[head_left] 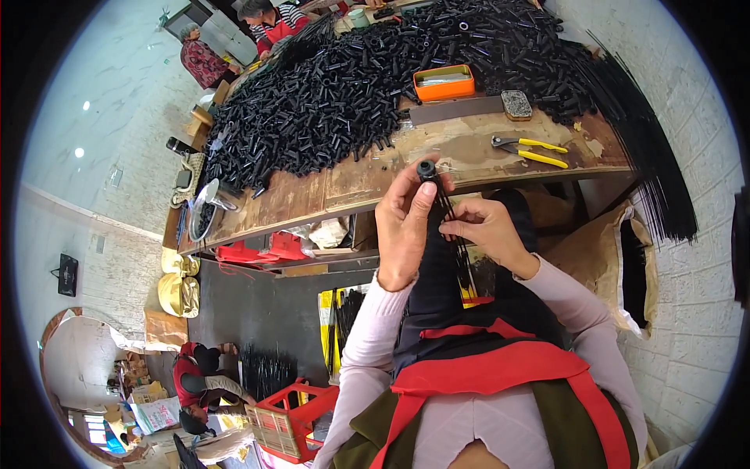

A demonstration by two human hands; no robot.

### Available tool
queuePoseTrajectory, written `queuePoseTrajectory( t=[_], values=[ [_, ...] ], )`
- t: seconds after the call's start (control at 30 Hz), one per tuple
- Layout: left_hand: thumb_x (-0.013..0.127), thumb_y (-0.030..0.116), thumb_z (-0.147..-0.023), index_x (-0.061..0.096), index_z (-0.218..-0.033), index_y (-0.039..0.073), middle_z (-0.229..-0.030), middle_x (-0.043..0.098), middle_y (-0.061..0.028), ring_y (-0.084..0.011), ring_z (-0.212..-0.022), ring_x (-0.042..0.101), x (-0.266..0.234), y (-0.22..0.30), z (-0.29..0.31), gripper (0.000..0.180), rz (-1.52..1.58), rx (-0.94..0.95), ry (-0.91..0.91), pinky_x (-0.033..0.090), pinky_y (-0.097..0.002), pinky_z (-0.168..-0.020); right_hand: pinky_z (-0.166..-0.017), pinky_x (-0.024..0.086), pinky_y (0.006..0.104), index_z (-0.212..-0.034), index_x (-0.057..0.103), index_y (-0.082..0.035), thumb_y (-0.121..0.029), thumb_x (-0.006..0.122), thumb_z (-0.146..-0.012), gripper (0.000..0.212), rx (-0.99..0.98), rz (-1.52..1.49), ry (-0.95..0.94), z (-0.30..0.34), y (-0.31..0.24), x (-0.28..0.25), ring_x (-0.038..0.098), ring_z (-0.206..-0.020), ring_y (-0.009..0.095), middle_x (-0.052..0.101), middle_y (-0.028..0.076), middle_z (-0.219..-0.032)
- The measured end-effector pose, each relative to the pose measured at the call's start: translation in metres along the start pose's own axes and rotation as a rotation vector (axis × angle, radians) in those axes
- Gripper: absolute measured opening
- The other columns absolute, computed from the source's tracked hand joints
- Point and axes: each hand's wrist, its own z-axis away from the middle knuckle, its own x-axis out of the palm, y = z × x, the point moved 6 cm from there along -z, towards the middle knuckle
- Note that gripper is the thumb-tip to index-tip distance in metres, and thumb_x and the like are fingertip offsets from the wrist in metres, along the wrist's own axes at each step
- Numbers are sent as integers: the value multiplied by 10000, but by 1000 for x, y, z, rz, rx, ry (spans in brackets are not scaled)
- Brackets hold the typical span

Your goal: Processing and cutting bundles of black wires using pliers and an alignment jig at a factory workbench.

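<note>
My left hand (406,223) is closed round the top of a bundle of thin black rods (462,273), its thumb pressed to the side. A round black collar with a hole in its end (426,170) sticks out above the fingers. The rods hang down from there over my lap. Lower on the bundle, my right hand (484,230) pinches at the rods between thumb and forefinger; the exact piece in that pinch is too small to tell. Beyond my hands, yellow-handled pliers (531,150) lie on the wooden workbench (344,191).
A large heap of short black tubes (312,117) covers the bench, with an orange box (444,83) and a small tin (516,105) beside it. Long black rods (644,144) overhang the right edge. An open sack (609,262), a red crate (293,422) and other people (207,59) are around.
</note>
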Motion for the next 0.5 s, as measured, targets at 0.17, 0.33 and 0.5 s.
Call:
queuePoseTrajectory(
  t=[0.17,0.33,0.5],
  values=[
    [538,161,-1008,497,-1349,-34,-1010,637,-58,-113,-926,601,1,-10,1,395,0,57,55,485,-250,-839,-604,470,212,-840,637,44,-40,741,-842,134,17,-2,18,-6,8,2,597,-670,70,650,35,-745],
    [568,86,-978,528,-1295,-26,-986,614,-43,-102,-888,588,-2,-17,3,338,-85,32,108,479,-232,-794,-597,471,214,-826,637,42,-42,751,-832,142,3,45,37,-6,12,3,604,-668,75,652,42,-731],
    [582,150,-987,541,-1210,-37,-877,576,-19,-85,-787,558,-3,-24,0,294,-151,60,139,462,-227,-738,-591,468,233,-816,649,29,-85,765,-816,163,27,162,65,-9,18,-1,585,-650,58,630,32,-673]
  ],
)
